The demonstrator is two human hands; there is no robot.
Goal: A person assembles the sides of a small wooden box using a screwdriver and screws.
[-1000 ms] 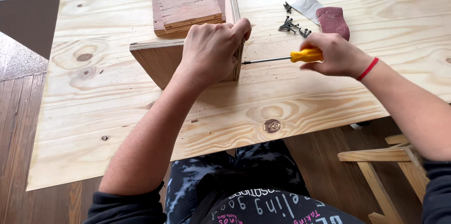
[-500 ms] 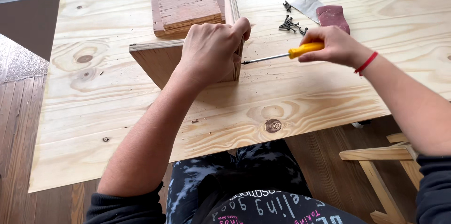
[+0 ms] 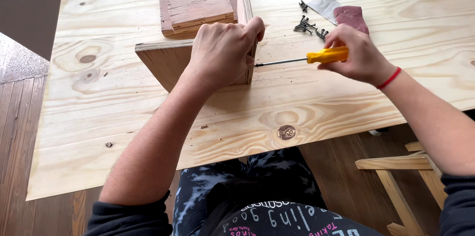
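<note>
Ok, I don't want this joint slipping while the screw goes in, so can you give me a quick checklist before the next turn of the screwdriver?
1. Left hand clamps the corner where the wooden boards meet: ok.
2. Right hand grips the yellow handle of the screwdriver: ok.
3. Screwdriver tip at the upright board's side, shaft roughly level: ok.
4. Tip seated in the screw head: cannot tell, the left hand's fingers hide it.
5. Left thumb lies close beside the tip: not ok.
6. Spare screws within reach on the plywood table: ok.
</note>
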